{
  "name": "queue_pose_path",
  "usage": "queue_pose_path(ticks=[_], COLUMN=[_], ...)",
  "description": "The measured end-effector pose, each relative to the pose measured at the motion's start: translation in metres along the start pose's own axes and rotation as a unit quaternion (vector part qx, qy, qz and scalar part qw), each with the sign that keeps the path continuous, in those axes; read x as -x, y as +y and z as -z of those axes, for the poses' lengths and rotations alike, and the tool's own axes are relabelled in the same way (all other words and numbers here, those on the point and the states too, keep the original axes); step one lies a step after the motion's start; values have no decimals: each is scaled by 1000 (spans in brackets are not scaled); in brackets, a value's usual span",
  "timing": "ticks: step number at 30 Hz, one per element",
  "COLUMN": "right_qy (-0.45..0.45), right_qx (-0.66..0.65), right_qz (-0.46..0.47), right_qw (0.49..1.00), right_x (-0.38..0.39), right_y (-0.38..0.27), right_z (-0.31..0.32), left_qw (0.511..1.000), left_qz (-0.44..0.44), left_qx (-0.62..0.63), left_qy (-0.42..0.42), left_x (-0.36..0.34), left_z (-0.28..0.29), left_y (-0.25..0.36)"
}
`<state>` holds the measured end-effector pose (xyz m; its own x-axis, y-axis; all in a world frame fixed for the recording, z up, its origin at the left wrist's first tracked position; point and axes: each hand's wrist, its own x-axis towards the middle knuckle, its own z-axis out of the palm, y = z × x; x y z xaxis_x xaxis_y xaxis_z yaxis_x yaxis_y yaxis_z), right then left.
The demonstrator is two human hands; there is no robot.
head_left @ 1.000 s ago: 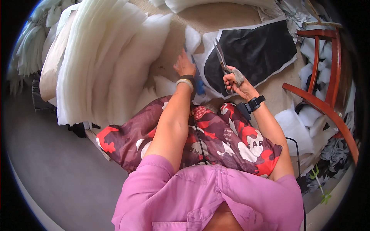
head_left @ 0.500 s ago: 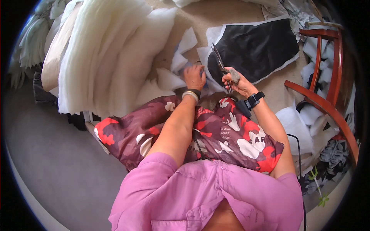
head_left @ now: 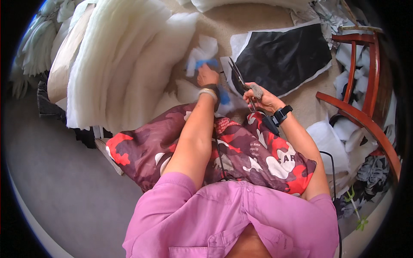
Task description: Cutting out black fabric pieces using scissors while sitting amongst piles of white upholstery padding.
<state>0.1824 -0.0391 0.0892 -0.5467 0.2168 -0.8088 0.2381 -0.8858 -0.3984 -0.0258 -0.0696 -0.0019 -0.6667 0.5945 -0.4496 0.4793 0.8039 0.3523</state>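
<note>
Left hand [head_left: 207, 76] reaching forward past the knees, fingers curled down onto a small white scrap of batting [head_left: 205, 50] with a blue piece [head_left: 206, 63] at its lower edge; grip closed over the scrap's near end, though how tightly cannot be told from above. Bracelets at the wrist.

Right hand [head_left: 263, 99] closed around the handles of a pair of scissors [head_left: 239, 76], blades together and pointing up and away toward the left, tips just beside the left hand. Grey padding wrapped on the handle loop by the thumb. Black watch on the right wrist.

Just beyond the scissors, flat on the beige carpet [head_left: 241, 21], a black fabric panel [head_left: 284, 58] backed by a white layer showing as a border along its edges. Left of the hands, a tall stack of thick white batting sheets [head_left: 116, 69], folded and leaning. Loose white offcuts scattered between stack and panel.

Seated on the floor, legs in red, maroon and white camouflage trousers [head_left: 241, 150], pink shirt below. To the right, a reddish wooden chair frame [head_left: 365, 112] with more white scraps heaped under and beside it. Grey floor at lower left.
</note>
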Motion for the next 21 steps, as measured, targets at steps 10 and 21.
queue_pose_path(ticks=[10,21], right_qy=[-57,-58], right_qx=[-55,-91], right_qz=[-131,-72], right_qw=[988,992], right_x=[13,7], right_y=[12,58], right_z=[-13,-10], left_qw=[902,934], left_qz=[17,-7], left_qx=[360,306], left_qy=[-237,-187], left_x=[-25,-27], left_z=[-49,-54], left_y=[-28,-9])
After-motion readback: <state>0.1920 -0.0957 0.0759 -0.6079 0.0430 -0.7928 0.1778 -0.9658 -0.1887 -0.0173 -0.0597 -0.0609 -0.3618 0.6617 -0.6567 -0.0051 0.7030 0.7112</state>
